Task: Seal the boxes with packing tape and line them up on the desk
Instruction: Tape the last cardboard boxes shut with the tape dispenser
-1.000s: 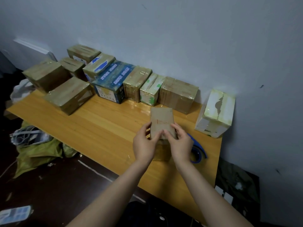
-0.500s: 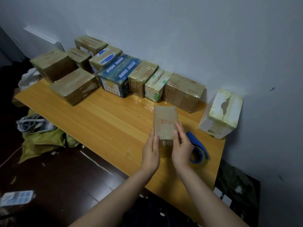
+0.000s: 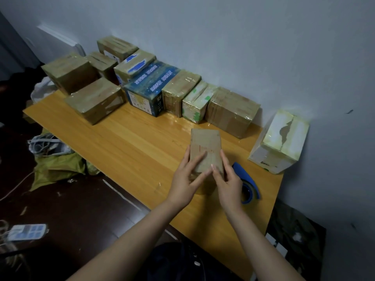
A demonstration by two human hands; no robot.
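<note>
Head view: the box [image 3: 206,147] stands near the worktop's [image 3: 132,142] right end, just left of the tape dispenser [image 3: 248,179], probably kept close so its tape can be smoothed before it joins the row [image 3: 231,110] along the far wall; left hand [image 3: 186,175] and right hand [image 3: 227,179] flank it, fingers nearly straight against its sides, thumbs pressing its top

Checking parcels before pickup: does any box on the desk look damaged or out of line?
Yes. The white box at the right end of the desk sits apart from the row of boxes, turned askew, with a ragged dark tear down its top face.
</note>
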